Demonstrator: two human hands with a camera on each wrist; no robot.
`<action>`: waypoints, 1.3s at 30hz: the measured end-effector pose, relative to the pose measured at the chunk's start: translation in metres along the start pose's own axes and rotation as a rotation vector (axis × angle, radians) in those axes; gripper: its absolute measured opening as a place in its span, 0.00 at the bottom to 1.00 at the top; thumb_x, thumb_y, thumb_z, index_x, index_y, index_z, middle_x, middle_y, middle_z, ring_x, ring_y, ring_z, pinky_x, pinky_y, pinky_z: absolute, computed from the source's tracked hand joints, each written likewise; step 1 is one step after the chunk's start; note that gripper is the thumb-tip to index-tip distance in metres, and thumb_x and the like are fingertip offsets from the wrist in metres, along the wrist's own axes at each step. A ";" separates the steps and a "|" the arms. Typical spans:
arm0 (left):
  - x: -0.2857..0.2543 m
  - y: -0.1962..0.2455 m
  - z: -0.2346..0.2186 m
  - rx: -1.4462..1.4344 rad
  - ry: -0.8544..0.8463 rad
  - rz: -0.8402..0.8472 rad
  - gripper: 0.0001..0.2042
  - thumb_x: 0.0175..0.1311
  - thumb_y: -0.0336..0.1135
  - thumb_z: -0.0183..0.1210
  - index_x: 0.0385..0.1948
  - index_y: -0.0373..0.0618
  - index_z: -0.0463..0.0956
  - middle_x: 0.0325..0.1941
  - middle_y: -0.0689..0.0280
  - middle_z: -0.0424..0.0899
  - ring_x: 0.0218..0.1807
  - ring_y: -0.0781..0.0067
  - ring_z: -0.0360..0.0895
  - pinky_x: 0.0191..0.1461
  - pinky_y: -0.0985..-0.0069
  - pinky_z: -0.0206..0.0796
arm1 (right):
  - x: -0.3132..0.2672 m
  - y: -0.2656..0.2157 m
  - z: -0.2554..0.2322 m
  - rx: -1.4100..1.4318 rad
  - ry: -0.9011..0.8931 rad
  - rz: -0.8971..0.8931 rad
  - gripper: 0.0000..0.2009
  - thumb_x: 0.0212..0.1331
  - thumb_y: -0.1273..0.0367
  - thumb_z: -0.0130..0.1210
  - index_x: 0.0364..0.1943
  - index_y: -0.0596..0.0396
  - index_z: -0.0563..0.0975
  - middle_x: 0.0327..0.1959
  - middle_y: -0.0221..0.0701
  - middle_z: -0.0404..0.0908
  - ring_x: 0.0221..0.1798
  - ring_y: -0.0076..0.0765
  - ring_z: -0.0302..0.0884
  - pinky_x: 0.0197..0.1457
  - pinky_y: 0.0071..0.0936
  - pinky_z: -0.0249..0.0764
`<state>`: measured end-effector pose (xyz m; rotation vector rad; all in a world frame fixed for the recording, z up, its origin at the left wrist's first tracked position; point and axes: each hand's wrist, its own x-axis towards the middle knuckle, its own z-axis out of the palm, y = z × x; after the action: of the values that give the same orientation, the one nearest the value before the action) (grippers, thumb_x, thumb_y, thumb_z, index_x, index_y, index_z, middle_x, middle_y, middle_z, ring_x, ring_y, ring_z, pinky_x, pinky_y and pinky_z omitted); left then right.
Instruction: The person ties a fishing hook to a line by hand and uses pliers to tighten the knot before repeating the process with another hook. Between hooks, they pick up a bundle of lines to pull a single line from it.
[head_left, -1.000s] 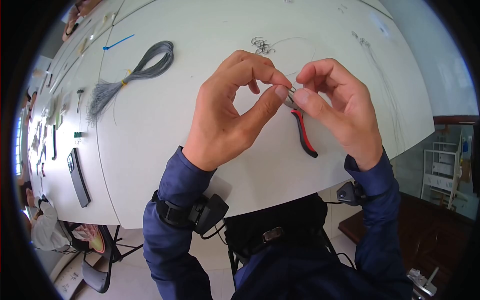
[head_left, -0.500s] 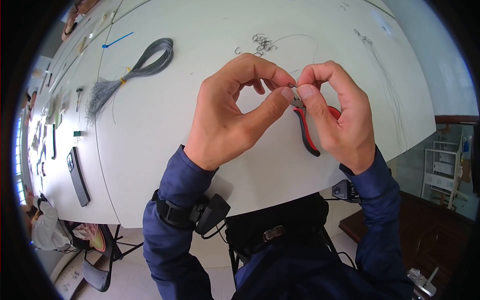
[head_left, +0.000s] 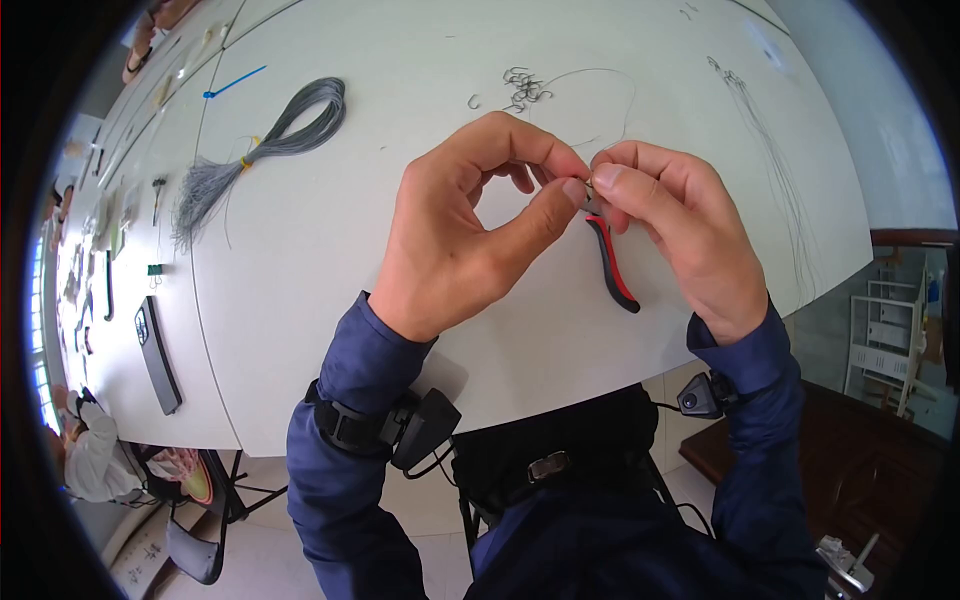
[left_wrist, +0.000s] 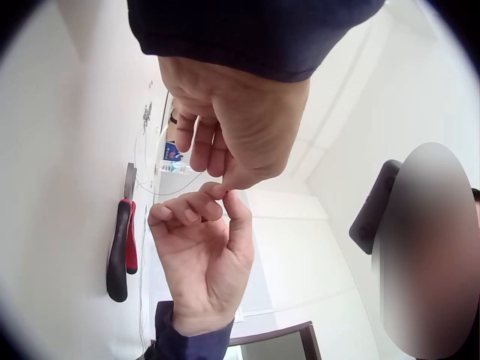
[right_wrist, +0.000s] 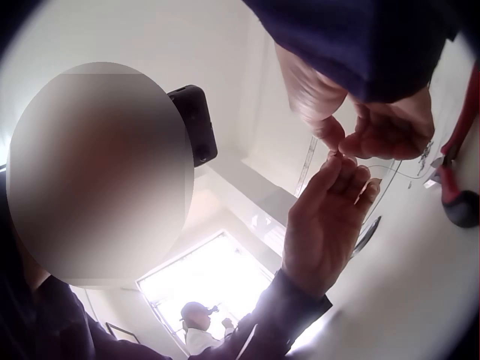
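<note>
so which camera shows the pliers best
The left wrist view: it shows the pliers from jaws to both handles. The head view shows one handle, the right hand hiding the other; the right wrist view crops them.

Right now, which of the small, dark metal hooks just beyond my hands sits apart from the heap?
The single curved, dark metal hook left of the heap; it lies alone, while the others cluster together.

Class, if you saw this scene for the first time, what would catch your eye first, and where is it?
Probably the left hand and right hand, meeting over the table around a small piece too tiny to identify. Next come the red-and-black pliers lying near them, then the grey looped bundle with its yellow tie, off to the person's left.
</note>
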<state>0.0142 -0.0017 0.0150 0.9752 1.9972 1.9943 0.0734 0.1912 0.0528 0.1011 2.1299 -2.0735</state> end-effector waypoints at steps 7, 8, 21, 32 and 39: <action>0.000 0.000 0.000 0.033 -0.017 0.018 0.05 0.64 0.22 0.63 0.39 0.35 0.79 0.40 0.65 0.82 0.45 0.74 0.78 0.57 0.74 0.69 | 0.002 0.001 -0.001 0.098 -0.033 0.099 0.15 0.67 0.61 0.56 0.26 0.55 0.78 0.24 0.22 0.72 0.33 0.19 0.67 0.42 0.19 0.64; 0.000 0.000 0.000 0.036 -0.018 0.022 0.05 0.64 0.22 0.63 0.39 0.35 0.79 0.40 0.65 0.82 0.45 0.74 0.78 0.57 0.74 0.68 | 0.003 0.002 -0.002 0.116 -0.051 0.115 0.15 0.67 0.61 0.56 0.25 0.55 0.78 0.24 0.23 0.72 0.33 0.19 0.67 0.42 0.19 0.64; 0.000 0.001 0.001 0.062 -0.013 0.060 0.05 0.63 0.20 0.62 0.39 0.35 0.79 0.40 0.64 0.81 0.46 0.73 0.77 0.57 0.73 0.69 | 0.003 0.001 -0.008 0.293 -0.128 0.243 0.16 0.66 0.60 0.57 0.21 0.51 0.74 0.23 0.22 0.70 0.32 0.22 0.68 0.43 0.23 0.66; 0.000 -0.001 0.000 0.098 -0.042 0.088 0.05 0.63 0.21 0.63 0.39 0.35 0.78 0.40 0.64 0.80 0.46 0.73 0.77 0.58 0.72 0.69 | 0.003 0.003 -0.006 0.295 -0.125 0.252 0.17 0.66 0.61 0.57 0.19 0.50 0.73 0.22 0.22 0.69 0.31 0.22 0.67 0.42 0.23 0.65; 0.000 0.001 0.001 0.090 -0.027 0.066 0.06 0.63 0.20 0.63 0.39 0.36 0.78 0.41 0.64 0.80 0.46 0.73 0.78 0.58 0.73 0.69 | 0.002 0.001 -0.006 0.223 -0.094 0.199 0.15 0.66 0.61 0.57 0.23 0.52 0.75 0.24 0.21 0.70 0.32 0.21 0.66 0.43 0.21 0.64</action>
<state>0.0154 -0.0012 0.0162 1.0955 2.0823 1.9276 0.0711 0.1971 0.0519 0.2291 1.7522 -2.1427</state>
